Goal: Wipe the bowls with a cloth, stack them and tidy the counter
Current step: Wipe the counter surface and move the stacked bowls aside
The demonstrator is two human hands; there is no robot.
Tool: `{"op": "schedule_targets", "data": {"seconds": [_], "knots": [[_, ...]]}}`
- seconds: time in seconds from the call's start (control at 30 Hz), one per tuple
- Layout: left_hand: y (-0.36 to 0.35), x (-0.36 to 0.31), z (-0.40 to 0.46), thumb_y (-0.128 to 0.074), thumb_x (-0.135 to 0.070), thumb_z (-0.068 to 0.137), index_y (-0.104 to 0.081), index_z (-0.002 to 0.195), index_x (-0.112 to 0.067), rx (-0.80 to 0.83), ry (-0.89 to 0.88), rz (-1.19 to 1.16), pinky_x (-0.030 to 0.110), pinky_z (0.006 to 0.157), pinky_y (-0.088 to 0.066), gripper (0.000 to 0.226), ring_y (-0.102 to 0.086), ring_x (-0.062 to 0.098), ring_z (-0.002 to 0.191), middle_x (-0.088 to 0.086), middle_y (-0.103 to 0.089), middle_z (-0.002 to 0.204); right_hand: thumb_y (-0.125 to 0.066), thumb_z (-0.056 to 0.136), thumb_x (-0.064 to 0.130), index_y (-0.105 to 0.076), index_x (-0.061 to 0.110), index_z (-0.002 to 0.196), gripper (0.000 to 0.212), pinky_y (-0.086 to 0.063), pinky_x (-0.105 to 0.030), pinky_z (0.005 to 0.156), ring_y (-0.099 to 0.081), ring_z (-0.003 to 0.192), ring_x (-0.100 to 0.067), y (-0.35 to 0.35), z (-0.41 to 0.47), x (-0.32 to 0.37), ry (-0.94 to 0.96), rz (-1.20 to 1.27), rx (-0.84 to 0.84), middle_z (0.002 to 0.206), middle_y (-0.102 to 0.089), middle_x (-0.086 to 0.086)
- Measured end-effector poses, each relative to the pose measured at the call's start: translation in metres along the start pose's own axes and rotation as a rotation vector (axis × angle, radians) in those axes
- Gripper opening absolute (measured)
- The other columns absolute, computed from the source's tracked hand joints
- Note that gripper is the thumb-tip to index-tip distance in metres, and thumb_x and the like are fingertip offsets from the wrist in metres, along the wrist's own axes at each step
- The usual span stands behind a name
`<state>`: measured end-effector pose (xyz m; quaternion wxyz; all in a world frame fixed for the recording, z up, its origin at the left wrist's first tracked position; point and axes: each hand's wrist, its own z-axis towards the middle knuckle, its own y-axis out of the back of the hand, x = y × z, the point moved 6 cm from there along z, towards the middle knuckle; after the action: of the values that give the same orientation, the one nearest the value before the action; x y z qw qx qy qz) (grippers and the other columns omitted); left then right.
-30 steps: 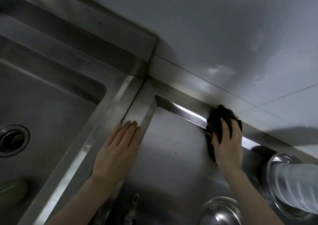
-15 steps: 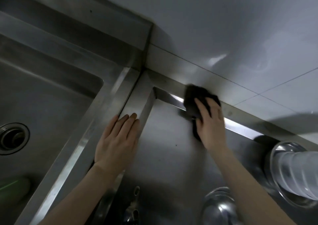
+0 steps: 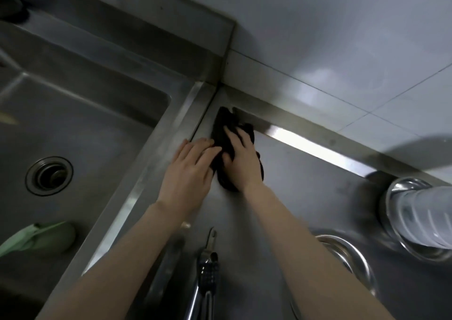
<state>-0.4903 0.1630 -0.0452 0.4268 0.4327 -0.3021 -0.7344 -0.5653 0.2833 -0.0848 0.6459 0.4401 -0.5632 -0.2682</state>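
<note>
Stainless steel counter (image 3: 305, 197) fills the view beside a sink (image 3: 85, 124), under a tiled wall. Counter-wiping looks to be the step in hand: the right hand (image 3: 241, 159) presses a black cloth (image 3: 222, 129) flat into the far-left corner, fingers spread over it, while the left hand (image 3: 189, 168) lies flat just beside, fingertips touching the cloth. It lies bunched, long axis running from the corner back toward the person. Next (a guess) comes a sweep toward the steel bowls (image 3: 352, 253) at right, skirting the tongs (image 3: 208, 270).
</note>
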Motion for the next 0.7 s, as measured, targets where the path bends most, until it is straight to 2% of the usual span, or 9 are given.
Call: {"op": "schedule_targets", "data": {"seconds": [0.07, 0.13, 0.2, 0.3, 0.37, 0.43, 0.5, 0.63, 0.7], "knots": [[0.012, 0.006, -0.012, -0.056, -0.008, 0.087, -0.069, 0.120, -0.010, 0.094, 0.023, 0.037, 0.055, 0.112, -0.038, 0.036, -0.058, 0.030, 0.123, 0.011, -0.066, 0.126, -0.055, 0.088, 0.027, -0.048, 0.019, 0.143, 0.056, -0.035, -0.046, 0.113, -0.038, 0.139, -0.030, -0.002, -0.058, 0.007, 0.165, 0.004, 0.020, 0.150, -0.040, -0.011], [0.019, 0.016, -0.027, -0.051, -0.016, 0.086, -0.067, 0.124, -0.010, 0.184, -0.002, 0.096, 0.055, 0.114, -0.035, 0.041, -0.050, 0.029, 0.134, 0.011, -0.064, 0.132, -0.058, 0.084, 0.032, -0.053, 0.022, 0.138, 0.055, -0.035, -0.045, 0.113, -0.040, 0.138, -0.028, -0.008, -0.121, 0.013, 0.372, -0.030, 0.117, 0.146, -0.046, -0.008], [0.019, 0.023, -0.035, -0.046, -0.023, 0.089, -0.066, 0.127, -0.009, 0.255, -0.044, 0.130, 0.056, 0.114, -0.035, 0.045, -0.042, 0.028, 0.142, 0.011, -0.061, 0.138, -0.060, 0.083, 0.036, -0.053, 0.025, 0.137, 0.056, -0.034, -0.041, 0.114, -0.038, 0.139, -0.025, -0.010, -0.128, 0.007, 0.460, -0.084, 0.193, 0.147, -0.047, -0.006], [0.017, 0.024, -0.031, -0.047, -0.027, 0.091, -0.064, 0.131, -0.010, 0.293, -0.013, 0.108, 0.054, 0.117, -0.032, 0.047, -0.038, 0.026, 0.145, 0.011, -0.058, 0.142, -0.056, 0.089, 0.035, -0.056, 0.020, 0.136, 0.049, -0.040, -0.042, 0.108, -0.042, 0.135, -0.029, 0.004, -0.053, -0.019, 0.313, -0.118, 0.037, 0.145, -0.047, -0.010], [0.016, 0.024, -0.031, -0.047, -0.029, 0.091, -0.064, 0.131, -0.012, 0.316, -0.015, 0.126, 0.053, 0.119, -0.029, 0.047, -0.036, 0.025, 0.146, 0.009, -0.057, 0.142, -0.052, 0.093, 0.031, -0.051, 0.019, 0.140, 0.049, -0.033, -0.047, 0.113, -0.035, 0.139, -0.034, 0.019, -0.003, -0.040, 0.078, -0.139, -0.049, 0.151, -0.039, -0.012], [0.015, 0.027, -0.033, -0.045, -0.033, 0.091, -0.064, 0.131, -0.014, 0.359, -0.019, 0.156, 0.052, 0.120, -0.026, 0.048, -0.033, 0.024, 0.148, 0.007, -0.057, 0.143, -0.050, 0.096, 0.027, -0.046, 0.020, 0.144, 0.049, -0.023, -0.046, 0.118, -0.028, 0.143, -0.034, 0.015, 0.007, -0.040, -0.060, -0.135, -0.070, 0.155, -0.033, -0.011], [0.015, 0.029, -0.034, -0.043, -0.037, 0.092, -0.063, 0.132, -0.016, 0.386, -0.011, 0.164, 0.050, 0.121, -0.024, 0.050, -0.030, 0.022, 0.149, 0.006, -0.056, 0.144, -0.047, 0.093, 0.030, -0.047, 0.019, 0.142, 0.051, -0.024, -0.047, 0.118, -0.030, 0.142, -0.034, 0.003, -0.023, -0.019, -0.003, -0.135, -0.051, 0.152, -0.037, -0.011], [0.016, 0.029, -0.034, -0.042, -0.041, 0.090, -0.065, 0.131, -0.016, 0.407, 0.004, 0.149, 0.047, 0.122, -0.021, 0.053, -0.030, 0.021, 0.149, 0.005, -0.056, 0.144, -0.057, 0.085, 0.033, -0.052, 0.021, 0.139, 0.056, -0.028, -0.041, 0.116, -0.037, 0.140, -0.029, 0.003, -0.112, -0.022, 0.337, -0.159, 0.112, 0.149, -0.044, -0.008], [0.016, 0.030, -0.033, -0.044, -0.042, 0.090, -0.065, 0.131, -0.016, 0.422, 0.011, 0.147, 0.046, 0.123, -0.019, 0.053, -0.029, 0.021, 0.150, 0.005, -0.056, 0.144, -0.054, 0.088, 0.034, -0.053, 0.020, 0.139, 0.053, -0.032, -0.040, 0.114, -0.039, 0.139, -0.029, 0.028, -0.115, -0.072, 0.265, -0.188, 0.059, 0.149, -0.044, -0.007]]}}
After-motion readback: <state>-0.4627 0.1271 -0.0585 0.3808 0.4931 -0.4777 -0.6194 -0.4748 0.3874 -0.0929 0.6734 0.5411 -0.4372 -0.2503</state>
